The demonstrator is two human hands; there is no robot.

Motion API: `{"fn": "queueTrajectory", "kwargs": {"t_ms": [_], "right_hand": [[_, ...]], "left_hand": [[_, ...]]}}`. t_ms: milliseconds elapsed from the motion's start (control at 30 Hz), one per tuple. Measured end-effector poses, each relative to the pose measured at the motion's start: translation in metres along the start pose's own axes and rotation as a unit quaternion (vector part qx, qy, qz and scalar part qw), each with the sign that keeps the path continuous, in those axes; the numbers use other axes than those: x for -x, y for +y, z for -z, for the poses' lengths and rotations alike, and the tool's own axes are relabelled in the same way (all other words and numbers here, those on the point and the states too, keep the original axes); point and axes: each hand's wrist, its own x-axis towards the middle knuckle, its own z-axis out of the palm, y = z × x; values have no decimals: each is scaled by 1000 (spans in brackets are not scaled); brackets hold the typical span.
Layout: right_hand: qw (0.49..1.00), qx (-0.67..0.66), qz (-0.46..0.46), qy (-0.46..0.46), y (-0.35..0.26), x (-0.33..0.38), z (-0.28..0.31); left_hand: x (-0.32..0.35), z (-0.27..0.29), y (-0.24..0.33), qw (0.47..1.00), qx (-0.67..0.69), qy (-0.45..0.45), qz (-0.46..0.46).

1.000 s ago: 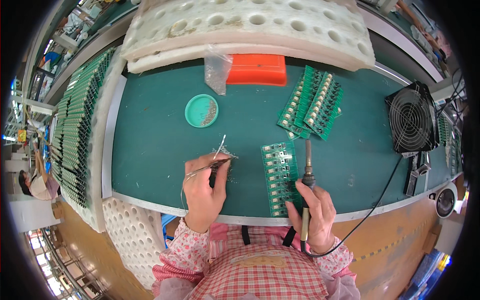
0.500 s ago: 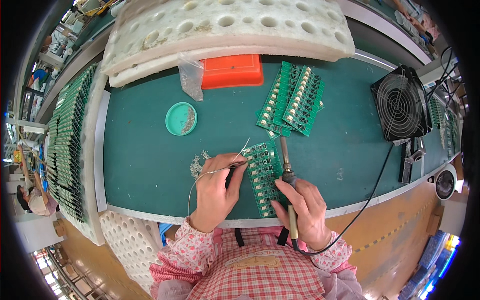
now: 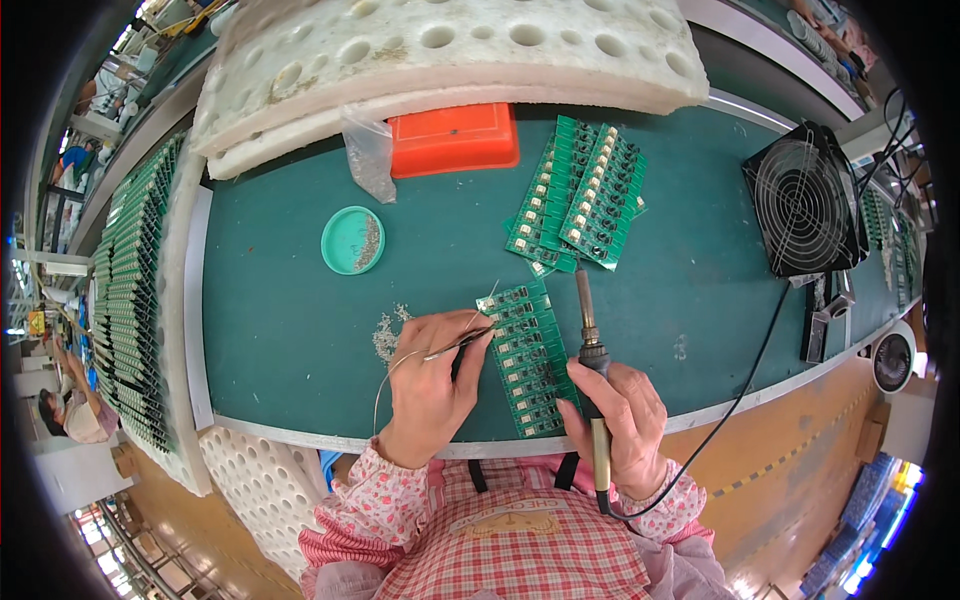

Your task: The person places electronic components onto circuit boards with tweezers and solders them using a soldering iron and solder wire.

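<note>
A green circuit board panel (image 3: 529,362) with rows of small white and black parts lies at the table's front edge. My left hand (image 3: 432,378) is closed at its left side, gripping tweezers (image 3: 458,345) whose tips reach the panel's upper left. Thin solder wire (image 3: 381,384) also runs through those fingers. My right hand (image 3: 622,418) is wrapped round a soldering iron (image 3: 593,352), its tip pointing away from me, right of the panel's upper end and apart from it. Tiny loose parts (image 3: 386,338) lie left of my left hand.
Stacked circuit boards (image 3: 580,195) lie farther back. A round green dish (image 3: 353,240) holds tiny parts, near a clear bag (image 3: 370,160) and a red tray (image 3: 453,140). White foam (image 3: 450,75) borders the back. A black fan (image 3: 803,200) stands right; the iron's cord (image 3: 745,385) crosses the right side.
The soldering iron and my right hand have shifted slightly right, away from the panel. My left hand stays at the panel's edge with the tweezers and wire. The whole view has shifted slightly.
</note>
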Motion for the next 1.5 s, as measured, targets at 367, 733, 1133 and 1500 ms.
{"fn": "queueTrajectory", "kwargs": {"t_ms": [367,733,1133,1500], "right_hand": [[999,-33,14,30,1,-1,3],[919,-354,-136,103,-1,-13,-8],[926,-338,-148,78,1,-19,-12],[928,-315,-184,77,-6,-21,-8]], "left_hand": [[0,1,0,1000,-4,2,0],[0,1,1,1000,0,-1,-2],[-1,1,0,1000,-9,1,-8],[-2,1,2,1000,-8,3,-5]]}}
